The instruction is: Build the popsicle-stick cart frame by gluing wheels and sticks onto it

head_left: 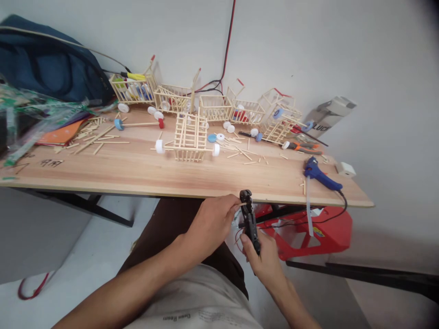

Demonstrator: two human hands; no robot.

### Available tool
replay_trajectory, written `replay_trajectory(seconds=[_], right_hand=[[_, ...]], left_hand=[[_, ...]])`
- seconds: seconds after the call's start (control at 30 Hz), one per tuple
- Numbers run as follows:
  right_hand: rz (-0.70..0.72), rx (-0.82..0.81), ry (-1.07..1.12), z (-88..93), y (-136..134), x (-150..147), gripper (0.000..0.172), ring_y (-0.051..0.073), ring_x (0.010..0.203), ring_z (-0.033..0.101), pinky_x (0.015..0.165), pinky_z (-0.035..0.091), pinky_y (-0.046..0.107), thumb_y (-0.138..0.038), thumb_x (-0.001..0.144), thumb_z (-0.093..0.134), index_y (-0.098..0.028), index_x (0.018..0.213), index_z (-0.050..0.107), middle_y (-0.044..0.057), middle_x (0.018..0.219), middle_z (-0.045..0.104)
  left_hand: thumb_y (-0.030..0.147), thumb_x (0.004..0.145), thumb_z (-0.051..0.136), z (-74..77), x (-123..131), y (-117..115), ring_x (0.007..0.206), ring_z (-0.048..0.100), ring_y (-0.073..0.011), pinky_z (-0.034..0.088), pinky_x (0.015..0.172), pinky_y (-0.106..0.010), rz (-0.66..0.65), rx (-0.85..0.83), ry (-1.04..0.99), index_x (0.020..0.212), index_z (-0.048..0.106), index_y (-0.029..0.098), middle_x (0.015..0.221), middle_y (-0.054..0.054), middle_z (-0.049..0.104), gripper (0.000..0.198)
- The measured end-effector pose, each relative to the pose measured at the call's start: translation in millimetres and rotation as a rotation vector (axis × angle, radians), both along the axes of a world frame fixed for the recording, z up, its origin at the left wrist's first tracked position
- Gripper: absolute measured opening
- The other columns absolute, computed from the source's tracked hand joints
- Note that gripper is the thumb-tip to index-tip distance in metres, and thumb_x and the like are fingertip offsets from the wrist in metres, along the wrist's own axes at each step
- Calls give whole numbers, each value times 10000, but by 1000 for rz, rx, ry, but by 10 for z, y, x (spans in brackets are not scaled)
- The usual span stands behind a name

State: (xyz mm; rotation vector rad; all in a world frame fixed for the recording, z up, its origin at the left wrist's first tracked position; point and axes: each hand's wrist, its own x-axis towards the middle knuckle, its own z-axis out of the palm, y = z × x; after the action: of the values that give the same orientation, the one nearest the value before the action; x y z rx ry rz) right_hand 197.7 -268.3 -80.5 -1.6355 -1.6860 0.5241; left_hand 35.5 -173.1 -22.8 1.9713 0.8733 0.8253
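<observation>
Just off the table's front edge, my right hand (265,256) is closed around the handles of a black wire stripper (251,219), its head pointing up and away from me. My left hand (214,217) pinches a thin wooden stick (243,204), whose end lies at the tool's jaws. Most of this stick is hidden by the fingers. Beyond the hands, a small cart frame built of wooden sticks (190,137) rests on the table, with white wheels (159,146) at its sides.
Several stick-built carts (214,108) line the wall. Loose stick pieces (236,148) are scattered on the tabletop (144,173). A blue glue gun (320,174) lies at the right, near orange-handled pliers (303,147). A blue bag (51,64) sits at the left; a red stool (329,233) stands below.
</observation>
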Motion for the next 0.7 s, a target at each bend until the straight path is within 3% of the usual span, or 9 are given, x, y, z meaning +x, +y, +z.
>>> replay_trajectory(seconds=[0.17, 0.33, 0.43, 0.53, 0.7], right_hand=[[-80, 43, -31, -10, 10, -16, 407, 115, 431, 481, 448, 346, 232, -437, 947, 484, -221, 602, 458, -32, 462, 492], [-249, -83, 15, 101, -22, 96, 471, 130, 401, 472, 431, 357, 242, -594, 924, 450, -218, 644, 501, -34, 439, 483], [-352, -160, -75, 345, -10, 298, 522, 164, 447, 535, 474, 400, 259, -682, 893, 423, -209, 733, 576, -16, 475, 538], [-389, -226, -304, 674, 109, 564, 564, 217, 540, 614, 540, 436, 289, -742, 846, 419, -221, 827, 634, 20, 554, 624], [-459, -376, -681, 1059, 582, 906, 601, 343, 835, 699, 680, 485, 379, -733, 855, 375, -215, 979, 653, 124, 809, 729]], left_hand=[[151, 954, 469, 19, 10, -3, 624, 529, -105, 378, 638, -220, -11, -34, -38, 927, 678, 130, 708, 4, 628, 212], [242, 955, 474, 34, -42, 28, 584, 485, -97, 373, 618, -219, 20, -218, -139, 824, 613, 159, 637, 27, 564, 208], [335, 951, 465, -7, -86, 78, 531, 460, -94, 369, 563, -218, -62, -439, -274, 875, 582, 163, 618, 23, 582, 222], [443, 935, 481, -43, -127, 112, 485, 438, -89, 343, 506, -210, -159, -623, -384, 897, 529, 171, 589, 19, 596, 279], [525, 907, 538, -35, -209, 105, 484, 456, -86, 311, 488, -203, -200, -730, -420, 882, 425, 205, 617, 1, 649, 340]])
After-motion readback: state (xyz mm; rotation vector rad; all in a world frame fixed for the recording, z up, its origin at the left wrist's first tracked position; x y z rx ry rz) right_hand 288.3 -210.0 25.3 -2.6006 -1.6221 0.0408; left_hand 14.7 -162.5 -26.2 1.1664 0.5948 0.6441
